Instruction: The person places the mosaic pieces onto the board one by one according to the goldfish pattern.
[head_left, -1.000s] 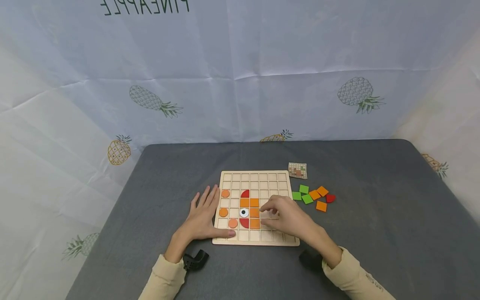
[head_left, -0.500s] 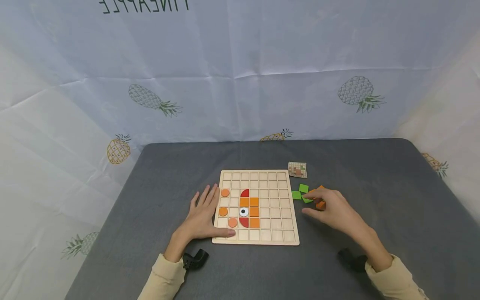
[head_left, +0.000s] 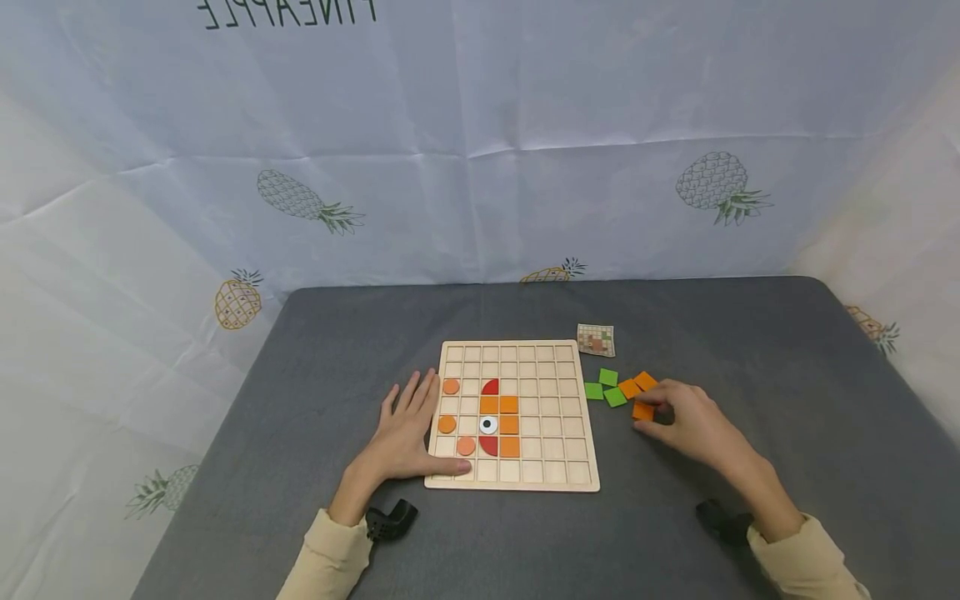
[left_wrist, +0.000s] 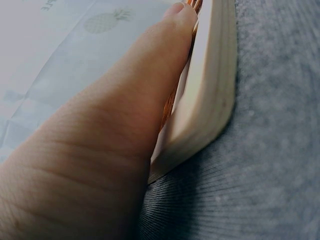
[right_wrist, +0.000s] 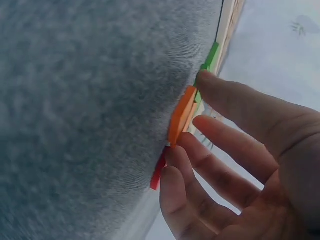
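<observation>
My left hand [head_left: 402, 437] lies with fingers spread at the left edge of a wooden grid board [head_left: 552, 427], its thumb [left_wrist: 175, 30] across the board's near left corner. On the board sit orange squares [head_left: 509, 447], red curved pieces [head_left: 491, 387], orange discs [head_left: 447, 424] and a white eye disc [head_left: 488, 425]. Right of the board, my right hand [head_left: 690, 421] pinches an orange square tile [right_wrist: 182, 115] that lies on the table, thumb at one side and fingertips at the other. The red piece [right_wrist: 159, 170] shows just past these fingertips.
Green squares [head_left: 615, 397] and further orange squares [head_left: 628, 388] lie between the board and my right hand. A small printed pattern card [head_left: 596, 341] lies at the board's far right corner. The grey table [head_left: 750, 350] ends at a pineapple-print cloth [head_left: 480, 208].
My right hand has moved off the board to the right, over the loose tiles, and come down at the nearest orange square. My left hand has stayed in place.
</observation>
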